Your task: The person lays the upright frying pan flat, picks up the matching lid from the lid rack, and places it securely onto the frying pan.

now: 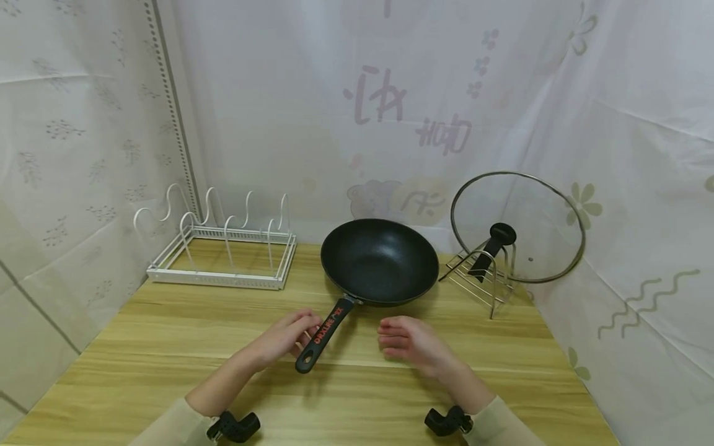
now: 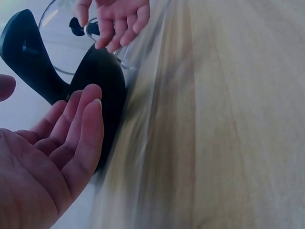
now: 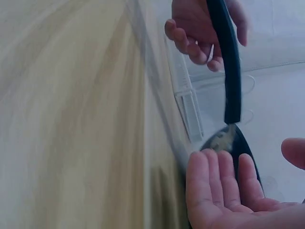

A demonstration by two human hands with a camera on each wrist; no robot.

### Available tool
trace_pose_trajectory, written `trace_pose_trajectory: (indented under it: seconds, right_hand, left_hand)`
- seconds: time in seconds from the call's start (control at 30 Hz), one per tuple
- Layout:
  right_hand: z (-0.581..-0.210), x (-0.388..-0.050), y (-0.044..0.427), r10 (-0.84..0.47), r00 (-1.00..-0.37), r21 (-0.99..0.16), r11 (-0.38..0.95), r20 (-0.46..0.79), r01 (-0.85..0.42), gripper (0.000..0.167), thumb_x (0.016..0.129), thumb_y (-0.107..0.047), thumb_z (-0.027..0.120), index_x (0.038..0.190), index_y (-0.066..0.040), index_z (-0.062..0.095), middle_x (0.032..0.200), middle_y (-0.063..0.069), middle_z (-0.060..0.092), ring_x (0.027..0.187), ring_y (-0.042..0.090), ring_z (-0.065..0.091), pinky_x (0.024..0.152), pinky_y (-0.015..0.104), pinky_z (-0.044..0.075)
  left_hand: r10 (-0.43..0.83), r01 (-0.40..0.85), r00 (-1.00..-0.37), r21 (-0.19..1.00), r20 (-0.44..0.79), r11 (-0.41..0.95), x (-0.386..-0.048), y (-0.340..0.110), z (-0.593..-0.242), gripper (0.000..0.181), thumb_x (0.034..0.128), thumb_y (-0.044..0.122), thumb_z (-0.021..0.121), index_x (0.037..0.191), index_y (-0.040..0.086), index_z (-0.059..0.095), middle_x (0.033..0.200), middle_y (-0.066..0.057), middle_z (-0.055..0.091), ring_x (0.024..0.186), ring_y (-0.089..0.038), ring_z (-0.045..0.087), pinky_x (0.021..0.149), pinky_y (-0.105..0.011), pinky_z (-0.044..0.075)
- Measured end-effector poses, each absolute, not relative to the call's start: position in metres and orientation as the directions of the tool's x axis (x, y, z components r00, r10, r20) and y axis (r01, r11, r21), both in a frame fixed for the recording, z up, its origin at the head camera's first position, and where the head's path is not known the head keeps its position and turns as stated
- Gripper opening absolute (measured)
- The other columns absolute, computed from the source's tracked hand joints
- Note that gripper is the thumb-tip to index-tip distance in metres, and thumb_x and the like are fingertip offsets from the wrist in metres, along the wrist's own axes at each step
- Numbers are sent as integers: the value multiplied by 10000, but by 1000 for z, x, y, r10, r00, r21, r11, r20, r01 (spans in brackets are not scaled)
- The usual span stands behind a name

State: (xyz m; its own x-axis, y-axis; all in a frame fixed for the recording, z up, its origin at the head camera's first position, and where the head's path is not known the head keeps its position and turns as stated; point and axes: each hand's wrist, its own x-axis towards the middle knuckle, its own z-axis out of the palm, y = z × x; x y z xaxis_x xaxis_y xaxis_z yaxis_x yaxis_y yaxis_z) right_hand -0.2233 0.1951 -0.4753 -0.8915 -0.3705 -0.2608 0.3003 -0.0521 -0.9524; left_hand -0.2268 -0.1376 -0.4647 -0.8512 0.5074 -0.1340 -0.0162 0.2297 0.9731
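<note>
On the tabletop (image 1: pixel 223 322), the black pan (image 1: pixel 379 260) sits between a white rack (image 1: pixel 217 280) and a glass lid (image 1: pixel 541 226) in a wire stand (image 1: pixel 493 292), the left hand (image 1: pixel 284 337) just beside its handle (image 1: pixel 326 334), the right hand (image 1: pixel 413 345) near its front, both hands' fingers released and loosely bent.
</note>
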Motion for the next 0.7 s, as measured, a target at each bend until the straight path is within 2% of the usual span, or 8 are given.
trace_pose_trajectory:
  seconds: [0.17, 0.33, 0.53, 0.7]
  right_hand:
    - [-464, -223, 210, -335, -919, -974, -16, -207, 226, 329, 1109, -220, 536, 1301, 16, 661, 1208, 15, 760, 1121, 190, 742, 998, 391, 630]
    - [-450, -227, 225, -258, -954, -988, 45, -152, 145, 358, 1126, -213, 538, 1345, 58, 617, 1192, 9, 749, 1115, 218, 740, 992, 406, 629]
    - [-433, -240, 245, -140, -989, -994, 97, -56, 43, 388, 1143, -196, 538, 1400, 94, 566, 1160, 11, 749, 1000, 154, 747, 903, 325, 642]
    - [-430, -259, 265, -12, -1000, -984, 178, 8, -10, 413, 1145, -214, 555, 1436, 79, 560, 1246, 104, 738, 937, 89, 734, 854, 272, 637]
  left_hand:
    - [506, 53, -859, 966, -85, 253, -225, -139, -459, 458, 1141, 323, 489, 1422, -30, 565, 1014, -105, 675, 857, -244, 682, 683, -358, 609]
    - [489, 140, -872, 952, -12, 274, -224, -138, -454, 463, 1123, 237, 523, 1524, 7, 515, 1061, -135, 668, 870, -286, 700, 682, -387, 627]
    - [476, 208, -879, 921, 27, 330, -221, -136, -446, 428, 1127, 227, 572, 1539, 119, 541, 1097, -135, 650, 850, -235, 687, 683, -451, 647]
    - [477, 244, -878, 891, 36, 382, -217, -134, -444, 481, 1108, 277, 627, 1559, 135, 540, 1054, -81, 687, 804, -179, 683, 661, -385, 621]
